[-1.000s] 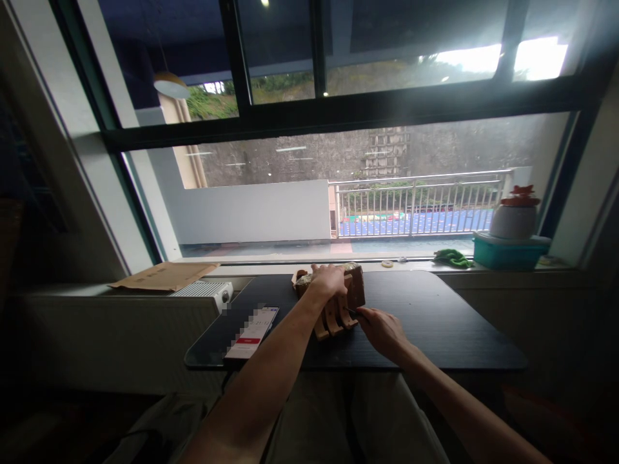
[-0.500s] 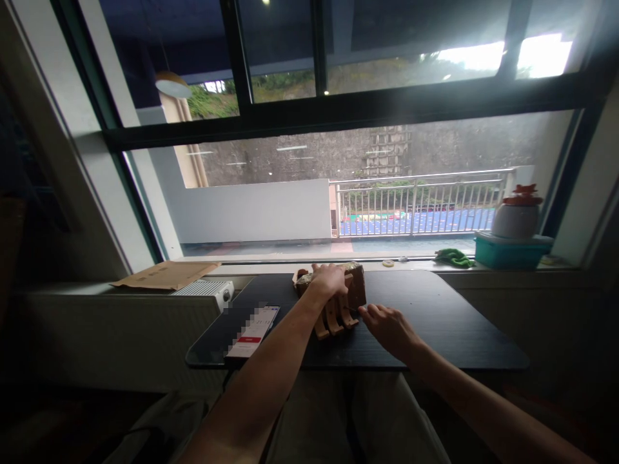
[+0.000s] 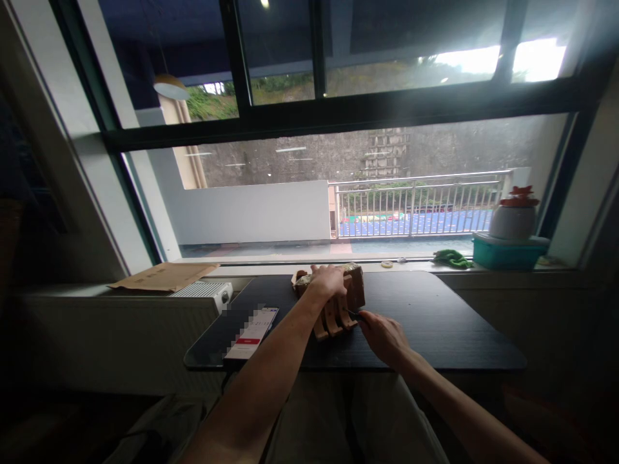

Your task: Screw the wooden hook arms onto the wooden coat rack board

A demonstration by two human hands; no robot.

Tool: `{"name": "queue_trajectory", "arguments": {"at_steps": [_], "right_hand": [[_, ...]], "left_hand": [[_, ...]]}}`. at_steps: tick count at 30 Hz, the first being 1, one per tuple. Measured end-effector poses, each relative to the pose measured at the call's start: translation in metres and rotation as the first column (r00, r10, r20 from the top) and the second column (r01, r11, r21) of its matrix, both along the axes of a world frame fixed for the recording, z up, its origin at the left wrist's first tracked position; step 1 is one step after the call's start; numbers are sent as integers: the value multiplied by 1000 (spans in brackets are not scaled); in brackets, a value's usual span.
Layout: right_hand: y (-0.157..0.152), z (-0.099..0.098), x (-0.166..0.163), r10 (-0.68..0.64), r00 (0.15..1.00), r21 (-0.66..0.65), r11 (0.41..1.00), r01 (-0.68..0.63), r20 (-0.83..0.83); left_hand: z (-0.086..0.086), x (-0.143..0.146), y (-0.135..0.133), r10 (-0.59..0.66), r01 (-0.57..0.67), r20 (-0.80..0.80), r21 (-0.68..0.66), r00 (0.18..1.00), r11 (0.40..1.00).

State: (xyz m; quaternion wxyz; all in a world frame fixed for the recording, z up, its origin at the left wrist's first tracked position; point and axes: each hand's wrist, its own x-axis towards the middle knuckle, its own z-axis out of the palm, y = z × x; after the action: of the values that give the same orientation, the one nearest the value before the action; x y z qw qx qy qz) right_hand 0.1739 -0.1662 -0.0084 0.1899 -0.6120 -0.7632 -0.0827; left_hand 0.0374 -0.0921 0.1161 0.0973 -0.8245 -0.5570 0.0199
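Observation:
On the dark table (image 3: 435, 322) stands a brown wooden item (image 3: 356, 287) with curved slats (image 3: 332, 320) at its near side. Some pale, shiny material shows on its top. My left hand (image 3: 329, 281) lies over the top with its fingers curled down, gripping it; the fingertips are partly hidden. At the item's lower right, my right hand (image 3: 384, 332) is closed around a slim dark tool (image 3: 355, 315), whose tip points left at the rightmost slat. The tool is too small and dark to name its kind.
A phone (image 3: 254, 332) with a lit screen lies on the table's left side. Behind, the windowsill carries a brown envelope (image 3: 167, 276), a green cloth (image 3: 452, 259) and a teal box (image 3: 505, 252) with a white, orange-topped container (image 3: 513, 219) on it. A radiator (image 3: 203, 291) stands left.
My right hand has shifted slightly and turned, and more of the dark tool shows by the rightmost slat. My left hand stays on the wooden item.

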Motion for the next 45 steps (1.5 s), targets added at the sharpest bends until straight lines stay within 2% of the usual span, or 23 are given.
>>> {"name": "queue_trajectory", "arguments": {"at_steps": [4, 7, 12, 14, 18, 28, 34, 36, 38, 41, 45], "right_hand": [[-1, -2, 0, -24, 999, -23, 999, 24, -24], [-3, 1, 0, 6, 1000, -24, 1000, -6, 13], [-3, 6, 1, 108, 973, 8, 994, -112, 204], [-1, 6, 2, 123, 965, 9, 992, -129, 231], [2, 7, -1, 100, 980, 3, 995, -102, 170], [7, 4, -2, -30, 994, -72, 997, 22, -101], [6, 5, 4, -21, 989, -121, 993, 4, -144], [3, 9, 5, 14, 996, -86, 996, -21, -86], [0, 13, 6, 78, 996, -7, 997, -77, 54], [-4, 18, 4, 164, 950, 88, 977, -193, 266], [-2, 14, 4, 172, 928, 114, 969, -220, 332]], "left_hand": [[0, 0, 0, -7, 7, 3, 2, 1000, 1000], [0, 0, 0, -9, 9, 2, 1, 1000, 1000], [-1, 0, 0, -4, 4, -1, 5, 1000, 1000], [-1, 0, -1, -2, 2, 0, 3, 1000, 1000], [0, 0, -1, -5, 5, 1, 2, 1000, 1000], [-1, -1, 3, -10, 10, -2, 1, 1000, 1000], [-2, -1, 3, -9, 9, -1, 4, 1000, 1000], [-2, -1, 2, -6, 6, -2, 5, 1000, 1000], [-1, -1, 1, -1, 2, -3, 7, 1000, 1000], [-1, 0, 1, 6, -6, -4, 10, 1000, 1000], [-1, 0, 0, 4, -4, 0, 13, 1000, 1000]]}}
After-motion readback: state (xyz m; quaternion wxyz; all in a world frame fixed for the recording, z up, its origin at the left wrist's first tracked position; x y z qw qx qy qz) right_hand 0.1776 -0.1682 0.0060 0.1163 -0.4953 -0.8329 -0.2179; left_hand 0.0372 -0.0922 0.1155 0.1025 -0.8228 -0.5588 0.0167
